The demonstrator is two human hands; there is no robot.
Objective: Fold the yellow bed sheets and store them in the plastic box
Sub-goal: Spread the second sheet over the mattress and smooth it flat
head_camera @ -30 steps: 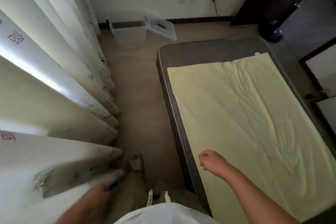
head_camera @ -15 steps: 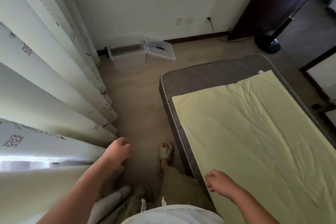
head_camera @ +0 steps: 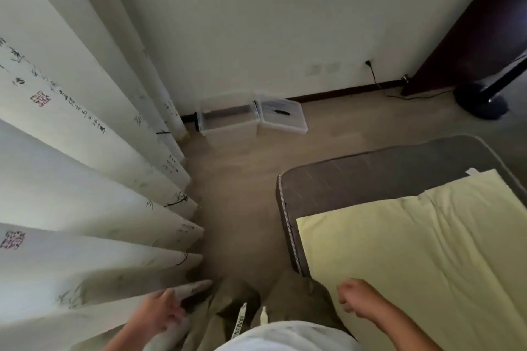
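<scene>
Yellow bed sheet (head_camera: 422,259), one piece, is lying flat on the grey mattress (head_camera: 370,177), its long axis running from the near right toward the far wall. One clear plastic box (head_camera: 226,120) is sitting open on the floor by the wall, one lid (head_camera: 282,117) just beside it. Right hand (head_camera: 356,298) is hovering over the sheet's near edge, fingers curled, holding nothing. Left hand (head_camera: 159,312) is touching the curtain (head_camera: 85,185), fingers loosely spread.

A pale yellow, plain cotton bed sheet (head_camera: 427,259) is lying at the lower right over a dark grey mattress (head_camera: 370,171) with light piping. The clear plastic storage box (head_camera: 228,120) is sitting upper centre on a beige floor (head_camera: 245,202). White pleated curtains (head_camera: 85,179), printed with dark bamboo sprigs and red seal stamps, are filling the left.
</scene>
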